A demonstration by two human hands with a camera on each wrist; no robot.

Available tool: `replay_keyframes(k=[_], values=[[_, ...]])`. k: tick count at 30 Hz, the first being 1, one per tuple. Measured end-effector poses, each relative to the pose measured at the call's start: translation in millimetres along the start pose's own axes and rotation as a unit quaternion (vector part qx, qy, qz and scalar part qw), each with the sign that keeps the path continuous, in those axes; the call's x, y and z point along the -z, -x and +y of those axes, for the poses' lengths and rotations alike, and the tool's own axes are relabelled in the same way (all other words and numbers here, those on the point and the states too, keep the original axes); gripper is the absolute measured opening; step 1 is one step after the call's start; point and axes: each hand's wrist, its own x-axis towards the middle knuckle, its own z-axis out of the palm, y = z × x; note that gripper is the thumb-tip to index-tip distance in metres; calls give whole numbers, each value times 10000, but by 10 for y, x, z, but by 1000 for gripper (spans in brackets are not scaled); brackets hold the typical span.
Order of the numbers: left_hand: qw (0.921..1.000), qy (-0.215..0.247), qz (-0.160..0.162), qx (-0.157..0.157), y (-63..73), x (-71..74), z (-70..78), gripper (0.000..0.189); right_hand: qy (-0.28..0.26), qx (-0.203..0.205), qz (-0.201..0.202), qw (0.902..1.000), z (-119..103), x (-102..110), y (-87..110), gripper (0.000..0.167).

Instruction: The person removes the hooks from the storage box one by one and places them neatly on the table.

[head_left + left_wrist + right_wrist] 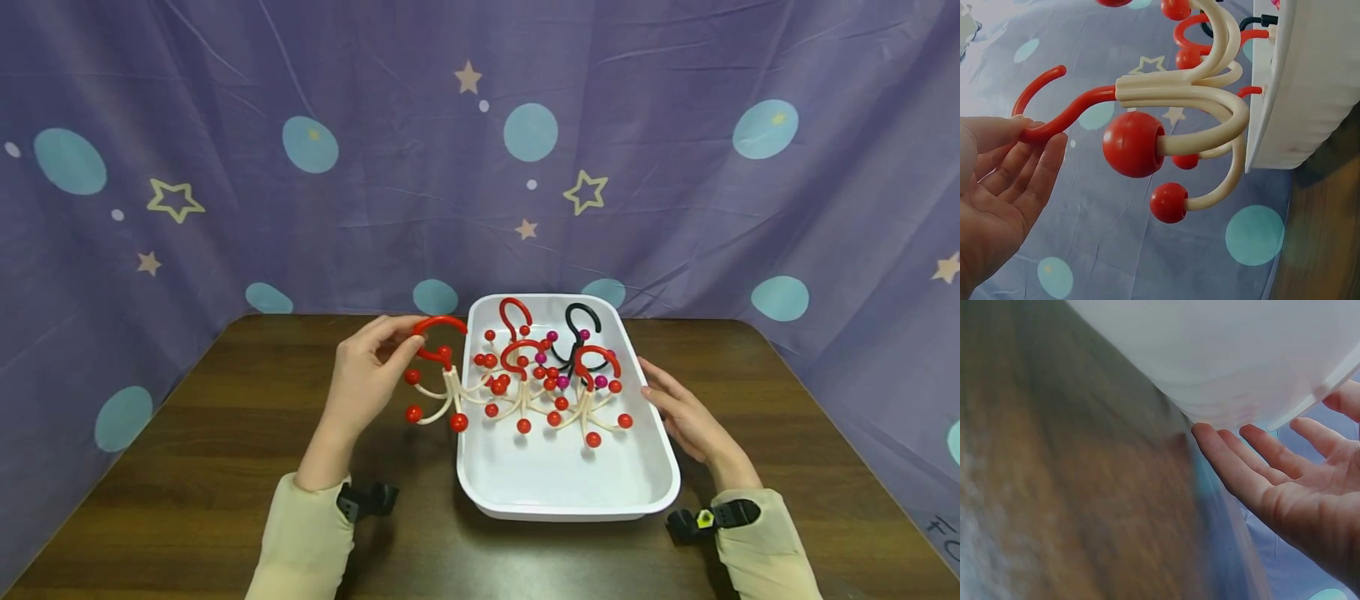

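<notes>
My left hand (366,371) pinches the red hook of a multi-arm hook hanger (1179,94) between thumb and fingers. Cream curved arms with red ball tips spread out below that hook. The hanger is at the left rim of a white tray (562,487), partly over it. Inside the tray are several similar hangers, such as a red and cream one (588,404) and a black one with magenta balls (576,350). With its fingers extended, my right hand (686,417) touches the tray's right side; the right wrist view shows fingertips (1204,429) against the outer wall.
The tray stands on a dark brown wooden table (225,467). Behind the table hangs a purple curtain (405,183) with stars and teal dots. A strapped black device is on each wrist, the left one (367,502) near the tray's front left.
</notes>
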Motion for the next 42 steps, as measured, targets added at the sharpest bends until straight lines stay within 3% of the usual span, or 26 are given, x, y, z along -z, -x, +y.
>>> replay_keyframes(k=[14,25,31,42], values=[[9987,-203,347,312,-38,8,-166,20,11,-49,11,10000,-15,1,1,60],[9973,-266,607,329,-60,-12,-311,21,-142,42,4,9999,6,-22,8,59],[9962,-460,687,257,-126,19,-362,21,-57,25,4,10000,4,-8,3,59],[9917,-965,739,422,-270,14,-529,20,-67,-7,-45,10000,2,4,-1,59]])
